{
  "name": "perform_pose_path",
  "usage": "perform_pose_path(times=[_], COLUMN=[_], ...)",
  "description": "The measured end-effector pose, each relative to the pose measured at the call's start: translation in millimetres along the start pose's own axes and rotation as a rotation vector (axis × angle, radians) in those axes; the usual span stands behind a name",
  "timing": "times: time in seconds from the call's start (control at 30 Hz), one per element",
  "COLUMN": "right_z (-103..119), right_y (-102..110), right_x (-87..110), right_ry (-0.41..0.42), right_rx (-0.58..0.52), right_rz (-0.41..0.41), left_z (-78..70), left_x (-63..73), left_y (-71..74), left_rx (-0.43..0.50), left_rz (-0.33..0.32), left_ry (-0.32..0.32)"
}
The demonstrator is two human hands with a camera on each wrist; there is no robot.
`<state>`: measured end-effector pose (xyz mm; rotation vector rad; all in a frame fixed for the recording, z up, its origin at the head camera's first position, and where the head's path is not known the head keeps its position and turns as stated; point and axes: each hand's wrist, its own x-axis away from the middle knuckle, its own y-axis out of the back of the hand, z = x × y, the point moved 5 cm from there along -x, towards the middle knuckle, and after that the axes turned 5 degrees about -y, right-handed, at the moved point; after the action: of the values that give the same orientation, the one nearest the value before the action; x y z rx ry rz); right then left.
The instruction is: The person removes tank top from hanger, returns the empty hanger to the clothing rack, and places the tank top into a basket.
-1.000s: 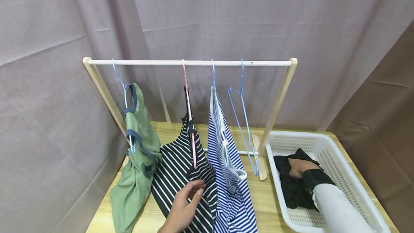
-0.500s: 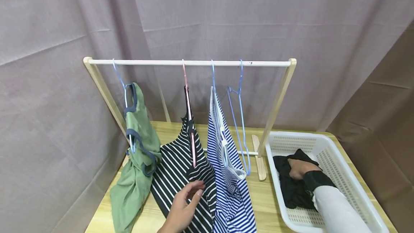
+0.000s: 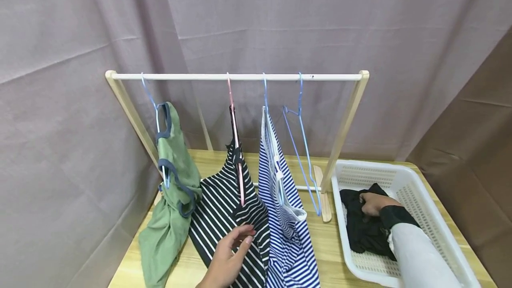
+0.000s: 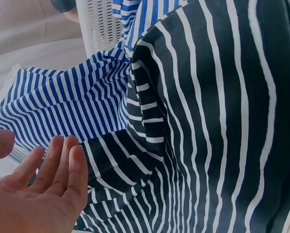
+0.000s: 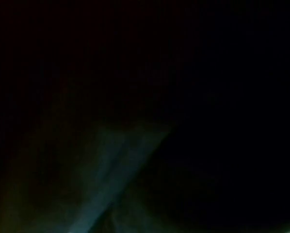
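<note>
My left hand (image 3: 229,257) hovers in front of a black-and-white striped garment (image 3: 216,208) on a pink hanger (image 3: 239,177). Its fingers are relaxed and hold nothing; in the left wrist view the palm faces up beside the striped cloth. At the right, my right hand (image 3: 378,203) reaches down into a white basket (image 3: 424,190) and grips a black garment (image 3: 366,234) with curled fingers. The fingertips are hidden in the dark cloth, and the right wrist view is almost black.
A wooden rack with a white rail (image 3: 184,76) spans the table. A green garment (image 3: 176,154) hangs at left, a blue-striped garment (image 3: 286,234) right of the pink hanger. A bare blue hanger (image 3: 306,146) hangs near the right post (image 3: 346,132). Grey curtains stand behind.
The bare blue hanger swings to the left and back to the right. My right hand shifts slightly on the black garment. The left hand stays nearly still.
</note>
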<state>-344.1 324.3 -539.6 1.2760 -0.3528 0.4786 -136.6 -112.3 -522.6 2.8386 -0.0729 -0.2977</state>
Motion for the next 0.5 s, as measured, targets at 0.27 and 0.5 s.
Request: perform_pose_path(times=[0.27,0.5], right_z=[1.3,-2.2], right_y=[7.5,3.9], right_x=[-3.9,-8.2], right_ry=[0.02,0.04], right_rx=[0.002,-0.001], right_rz=[0.0,0.01], left_z=[-4.8,-3.0], left_x=[-2.5,-3.7], left_y=[5.5,2.6], left_rx=[-0.017,0.0], left_rz=[-0.006,-0.012], left_ry=[-0.018,-0.001])
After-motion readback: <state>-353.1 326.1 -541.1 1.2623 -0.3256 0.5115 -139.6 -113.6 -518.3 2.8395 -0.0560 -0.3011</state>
